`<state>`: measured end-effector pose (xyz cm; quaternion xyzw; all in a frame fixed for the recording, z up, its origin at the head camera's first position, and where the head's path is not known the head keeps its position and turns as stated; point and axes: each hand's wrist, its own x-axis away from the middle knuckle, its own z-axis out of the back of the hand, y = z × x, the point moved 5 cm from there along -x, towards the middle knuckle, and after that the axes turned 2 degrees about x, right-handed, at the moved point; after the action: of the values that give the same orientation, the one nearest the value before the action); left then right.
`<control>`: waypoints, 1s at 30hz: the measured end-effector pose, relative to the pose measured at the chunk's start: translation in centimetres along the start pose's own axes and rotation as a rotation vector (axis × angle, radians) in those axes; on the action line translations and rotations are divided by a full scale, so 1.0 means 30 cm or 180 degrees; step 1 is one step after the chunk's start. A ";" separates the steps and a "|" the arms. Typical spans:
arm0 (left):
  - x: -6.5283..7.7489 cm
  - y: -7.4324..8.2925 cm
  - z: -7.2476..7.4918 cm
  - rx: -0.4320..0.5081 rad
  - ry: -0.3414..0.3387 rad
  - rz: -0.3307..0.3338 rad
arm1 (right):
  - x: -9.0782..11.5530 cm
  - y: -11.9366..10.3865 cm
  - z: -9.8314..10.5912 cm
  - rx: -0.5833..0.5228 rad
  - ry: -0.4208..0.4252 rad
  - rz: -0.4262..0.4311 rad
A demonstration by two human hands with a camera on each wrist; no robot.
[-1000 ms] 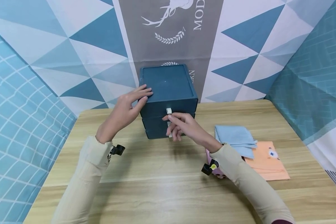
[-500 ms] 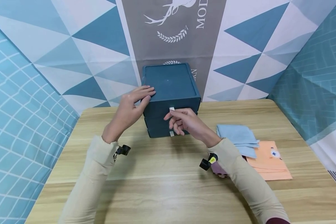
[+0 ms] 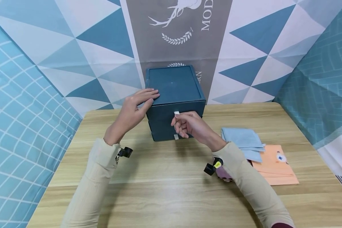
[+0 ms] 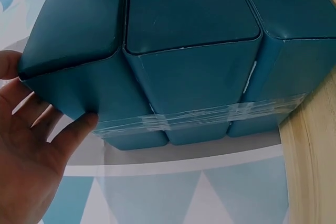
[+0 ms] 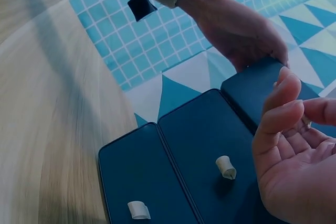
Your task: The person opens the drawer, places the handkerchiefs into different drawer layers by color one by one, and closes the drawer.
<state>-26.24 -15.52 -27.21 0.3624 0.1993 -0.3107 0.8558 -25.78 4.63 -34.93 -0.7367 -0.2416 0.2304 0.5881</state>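
As the near left edge of a blue drawer unit (image 3: 174, 84) is touched by the left hand's (image 3: 129, 110) outstretched fingers, the white pull tab (image 3: 176, 112) on the top drawer (image 3: 163, 112) appears pinched between the right hand's (image 3: 191, 124) thumb and forefinger. Placed right at those fingertips, nearer than the left hand's, the tab is set on a drawer front aligned left to right across the worktop (image 3: 159, 190).
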 end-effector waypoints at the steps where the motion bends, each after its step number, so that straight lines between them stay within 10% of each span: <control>1: 0.001 -0.001 0.001 0.0017 -0.0016 -0.0001 | 0.001 0.001 0.000 0.0009 0.0007 0.0000; 30: 0.004 -0.023 0.012 0.0277 -0.0177 0.0066 | 0.054 0.000 -0.027 0.0336 -0.0008 -0.0007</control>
<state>-26.57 -16.21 -27.39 0.3926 0.1579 -0.3202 0.8476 -24.02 5.03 -34.84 -0.7040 -0.2307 0.2431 0.6261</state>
